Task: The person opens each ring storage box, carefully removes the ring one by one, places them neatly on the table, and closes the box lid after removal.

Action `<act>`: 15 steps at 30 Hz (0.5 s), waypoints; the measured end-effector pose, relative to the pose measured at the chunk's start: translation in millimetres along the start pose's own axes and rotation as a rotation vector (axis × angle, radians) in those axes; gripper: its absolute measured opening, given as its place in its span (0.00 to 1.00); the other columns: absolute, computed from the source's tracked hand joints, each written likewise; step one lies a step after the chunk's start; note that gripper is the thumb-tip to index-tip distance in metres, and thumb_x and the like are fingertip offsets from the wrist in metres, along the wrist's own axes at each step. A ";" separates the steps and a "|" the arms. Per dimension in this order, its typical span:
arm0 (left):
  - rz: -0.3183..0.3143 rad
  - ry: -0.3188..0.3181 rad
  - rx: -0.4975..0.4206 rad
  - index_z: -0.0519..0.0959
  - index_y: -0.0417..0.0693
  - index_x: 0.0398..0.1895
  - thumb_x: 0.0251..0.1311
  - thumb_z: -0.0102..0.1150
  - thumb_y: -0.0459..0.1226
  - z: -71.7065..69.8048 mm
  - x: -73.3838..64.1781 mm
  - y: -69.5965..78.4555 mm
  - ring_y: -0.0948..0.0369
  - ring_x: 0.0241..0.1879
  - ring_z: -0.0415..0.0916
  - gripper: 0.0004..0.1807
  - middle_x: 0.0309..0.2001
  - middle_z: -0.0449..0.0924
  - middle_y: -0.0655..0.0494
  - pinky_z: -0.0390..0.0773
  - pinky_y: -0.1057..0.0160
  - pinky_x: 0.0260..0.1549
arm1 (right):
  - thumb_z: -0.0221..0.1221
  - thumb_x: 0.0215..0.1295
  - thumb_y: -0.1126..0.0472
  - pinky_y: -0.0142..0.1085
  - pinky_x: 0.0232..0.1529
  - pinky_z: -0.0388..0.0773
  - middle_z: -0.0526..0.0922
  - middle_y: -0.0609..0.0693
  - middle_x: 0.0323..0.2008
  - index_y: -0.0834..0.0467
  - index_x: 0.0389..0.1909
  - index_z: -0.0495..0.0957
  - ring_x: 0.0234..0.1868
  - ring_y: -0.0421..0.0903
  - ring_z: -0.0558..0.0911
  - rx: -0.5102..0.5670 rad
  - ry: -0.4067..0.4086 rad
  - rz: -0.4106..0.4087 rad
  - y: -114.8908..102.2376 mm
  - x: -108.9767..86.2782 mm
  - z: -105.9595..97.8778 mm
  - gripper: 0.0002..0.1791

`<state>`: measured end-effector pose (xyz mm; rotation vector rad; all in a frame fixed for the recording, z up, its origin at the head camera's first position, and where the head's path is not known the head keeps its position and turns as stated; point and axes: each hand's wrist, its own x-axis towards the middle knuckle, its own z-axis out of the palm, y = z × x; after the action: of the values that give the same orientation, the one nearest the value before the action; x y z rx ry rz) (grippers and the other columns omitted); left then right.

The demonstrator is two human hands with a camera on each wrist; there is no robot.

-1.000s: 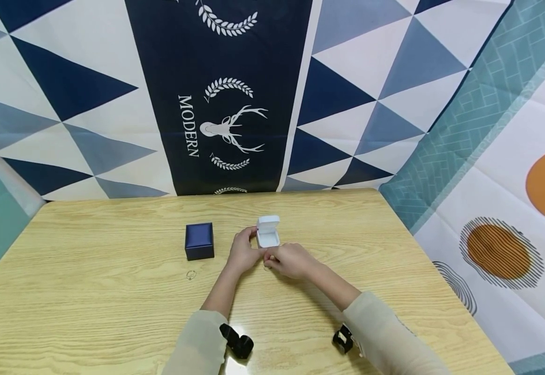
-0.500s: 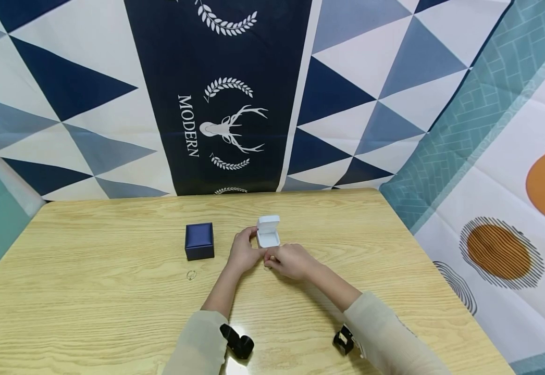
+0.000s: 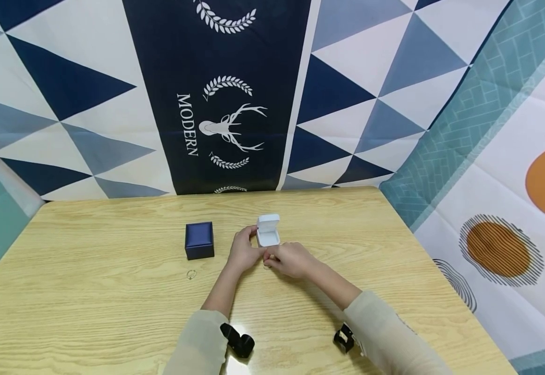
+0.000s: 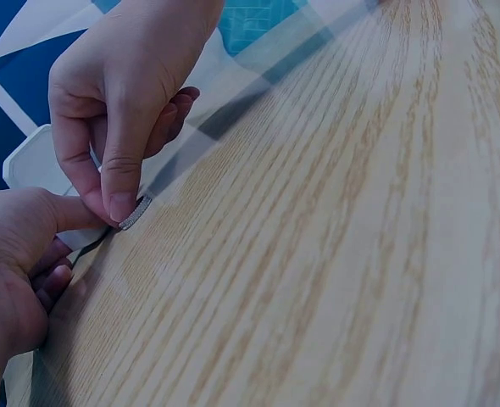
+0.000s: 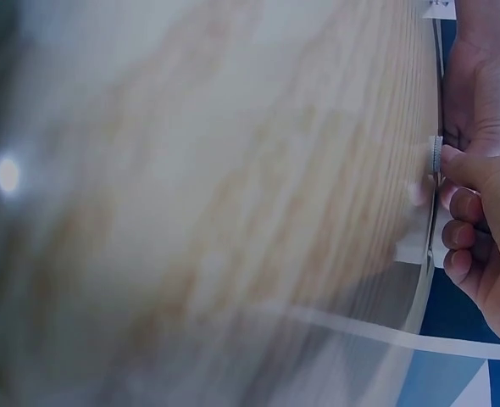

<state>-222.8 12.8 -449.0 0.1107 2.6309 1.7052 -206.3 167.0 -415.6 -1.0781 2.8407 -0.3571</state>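
A small white ring box stands with its lid raised on the wooden table. My left hand grips it from the left, fingers along its side and thumb across the front. Just in front of the box, my right hand pinches a ring between thumb and forefinger. The left wrist view shows that ring as a silvery, textured band low over the tabletop, its other side hidden by the fingers. In the right wrist view the ring sticks out past the thumb tip, close to my left hand.
A closed dark blue box stands left of my left hand. Nearer me lies a second thin ring on the wooden table. Patterned cloth hangs behind the table's far edge, with more cloth along the right side.
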 end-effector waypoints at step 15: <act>0.004 0.010 0.008 0.71 0.36 0.58 0.46 0.70 0.35 -1.0 0.5 0.2 0.49 0.57 0.67 0.33 0.55 0.75 0.42 0.71 0.51 0.57 | 0.56 0.65 0.53 0.26 0.19 0.64 0.82 0.42 0.22 0.53 0.37 0.82 0.16 0.32 0.67 0.003 0.056 0.014 1.9 -0.9 -3.1 0.10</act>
<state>-223.4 12.0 -448.3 0.1074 2.6460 1.7016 -207.3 169.6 -413.0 -1.0631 2.8944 -0.3967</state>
